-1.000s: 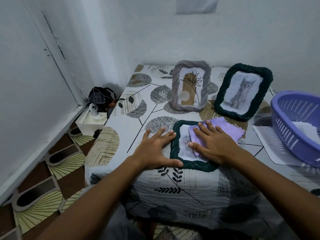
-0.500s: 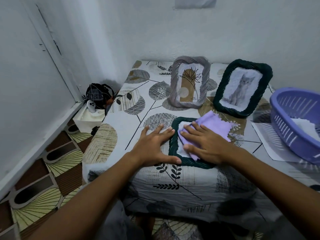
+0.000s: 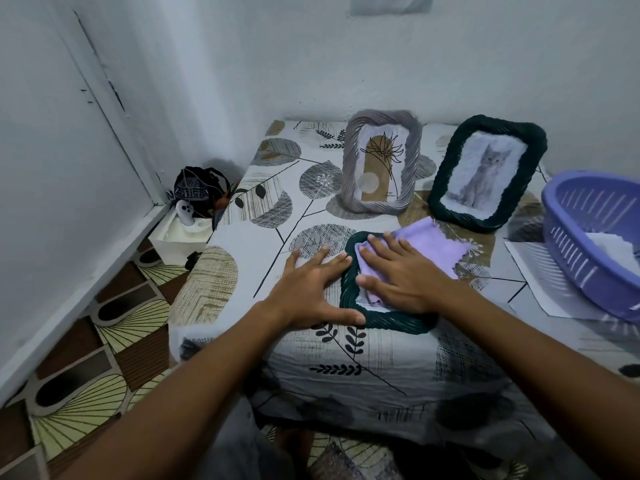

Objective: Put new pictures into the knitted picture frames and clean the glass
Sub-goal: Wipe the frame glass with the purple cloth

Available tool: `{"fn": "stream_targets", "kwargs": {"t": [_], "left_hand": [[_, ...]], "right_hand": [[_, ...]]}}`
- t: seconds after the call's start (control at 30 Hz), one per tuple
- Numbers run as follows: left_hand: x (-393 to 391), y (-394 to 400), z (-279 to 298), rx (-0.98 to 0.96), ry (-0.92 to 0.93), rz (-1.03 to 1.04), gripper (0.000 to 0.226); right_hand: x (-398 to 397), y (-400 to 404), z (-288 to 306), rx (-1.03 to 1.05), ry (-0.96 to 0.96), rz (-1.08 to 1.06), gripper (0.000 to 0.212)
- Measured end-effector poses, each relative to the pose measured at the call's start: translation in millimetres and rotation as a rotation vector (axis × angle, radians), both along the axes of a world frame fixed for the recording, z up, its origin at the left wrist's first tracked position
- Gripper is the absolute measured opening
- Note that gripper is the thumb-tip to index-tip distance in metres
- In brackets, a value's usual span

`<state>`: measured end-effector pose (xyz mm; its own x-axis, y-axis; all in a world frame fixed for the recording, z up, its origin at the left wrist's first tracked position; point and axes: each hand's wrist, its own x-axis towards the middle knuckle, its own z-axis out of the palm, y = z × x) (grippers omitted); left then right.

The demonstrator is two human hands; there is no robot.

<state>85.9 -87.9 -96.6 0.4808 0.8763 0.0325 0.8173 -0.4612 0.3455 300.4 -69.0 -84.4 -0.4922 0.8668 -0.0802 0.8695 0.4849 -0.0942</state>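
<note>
Purple cloth (image 3: 429, 245) is lying under your flat right hand (image 3: 405, 275), wiping the glass; your flat left hand (image 3: 311, 292) is bracing the frame (image 3: 391, 320) at nine o'clock. Next, probably stand it upright.

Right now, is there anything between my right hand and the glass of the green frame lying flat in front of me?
Only the purple cloth. Your right hand presses it flat onto the glass of the lying green frame, as wiping needs. Your left hand rests at the frame's left edge, clear of the glass.
</note>
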Motion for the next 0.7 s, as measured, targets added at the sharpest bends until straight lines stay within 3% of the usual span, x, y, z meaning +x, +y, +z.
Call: {"fn": "stream_targets", "kwargs": {"t": [0.2,0.47,0.7], "left_hand": [[-1,1,-1,-0.005,-0.005,0.005,0.118],[1,0,0,-0.011,-0.012,0.004,0.118],[0,0,-2,-0.004,-0.019,0.008,0.117]], "right_hand": [[29,-31,8,-0.001,0.011,0.109,0.085],[27,-6,5,0.045,-0.027,-0.121,0.105],[-11,-2,0,0.001,0.038,-0.087,0.098]]}}
